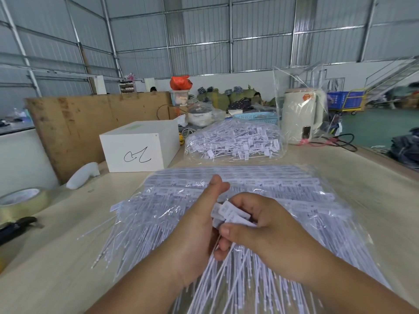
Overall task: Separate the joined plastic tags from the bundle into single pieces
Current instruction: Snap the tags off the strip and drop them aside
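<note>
Gripping a small cluster of joined white plastic tags [229, 214] between both hands, I hold it above the big bundle of white plastic tags in clear wrap [283, 200] that lies on the pale wooden table [56, 264] right in front of me. My right hand [267, 230] curls its fingers [243, 200] over the flat label ends, thumb pressed beneath them. My left hand [195, 225] closes around the cluster from the other side, thumb raised; its fingers are hidden behind the palm. The thin white tails hang down between my wrists, mixing with those of the bundle. Farther back on the table lies a clear plastic bag of loose single tags [235, 141], well apart from my hands. Left of it stands a white cardboard box with a black scrawl [138, 148]. At the table's left edge sit a roll of clear packing tape [22, 201] and, just beside it, a dark-handled tool [15, 226].
</note>
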`<state>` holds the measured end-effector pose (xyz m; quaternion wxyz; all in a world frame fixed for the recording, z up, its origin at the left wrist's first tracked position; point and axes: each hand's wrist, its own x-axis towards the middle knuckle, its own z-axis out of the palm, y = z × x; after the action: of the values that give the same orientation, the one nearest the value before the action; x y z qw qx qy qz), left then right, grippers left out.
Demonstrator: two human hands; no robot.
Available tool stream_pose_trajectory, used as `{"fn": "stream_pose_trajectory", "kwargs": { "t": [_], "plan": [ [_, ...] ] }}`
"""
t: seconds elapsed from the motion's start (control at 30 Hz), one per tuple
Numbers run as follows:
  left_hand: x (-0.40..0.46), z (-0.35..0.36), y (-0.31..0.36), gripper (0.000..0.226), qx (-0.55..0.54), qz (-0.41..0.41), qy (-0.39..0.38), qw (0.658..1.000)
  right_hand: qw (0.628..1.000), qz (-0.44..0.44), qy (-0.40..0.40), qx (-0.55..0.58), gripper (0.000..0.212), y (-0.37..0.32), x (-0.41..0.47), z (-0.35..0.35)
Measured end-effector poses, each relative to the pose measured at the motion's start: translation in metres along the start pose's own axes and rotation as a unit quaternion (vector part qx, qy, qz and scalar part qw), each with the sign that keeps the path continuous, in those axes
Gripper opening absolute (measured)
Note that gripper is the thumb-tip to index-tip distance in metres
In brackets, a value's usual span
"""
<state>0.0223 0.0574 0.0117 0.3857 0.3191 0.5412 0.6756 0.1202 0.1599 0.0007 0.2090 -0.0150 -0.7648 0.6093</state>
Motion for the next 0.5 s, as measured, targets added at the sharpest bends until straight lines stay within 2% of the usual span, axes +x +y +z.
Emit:
{"fn": "stream_pose_trajectory", "kwargs": {
  "t": [0.13, 0.33, 0.43, 0.5],
  "plan": [
    [0.001, -0.001, 0.0, 0.074, 0.001, -0.002, -0.015, 1.0, 1.0, 0.007, 0.003, -0.016, 0.015, -0.002, -0.002, -0.002],
    [0.003, -0.009, -0.002, 0.05, 0.109, 0.063, -0.069, 0.99, 0.993, 0.012, 0.06, -0.105, 0.025, -0.006, -0.001, -0.003],
    [0.002, -0.01, -0.003, 0.032, 0.129, 0.046, -0.109, 0.985, 0.993, 0.013, 0.044, -0.105, 0.028, -0.01, -0.004, 0.0],
    [0.002, -0.012, -0.003, 0.022, 0.122, 0.029, -0.104, 0.987, 0.991, -0.003, 0.052, -0.124, 0.026, -0.01, -0.005, 0.002]
  ]
}}
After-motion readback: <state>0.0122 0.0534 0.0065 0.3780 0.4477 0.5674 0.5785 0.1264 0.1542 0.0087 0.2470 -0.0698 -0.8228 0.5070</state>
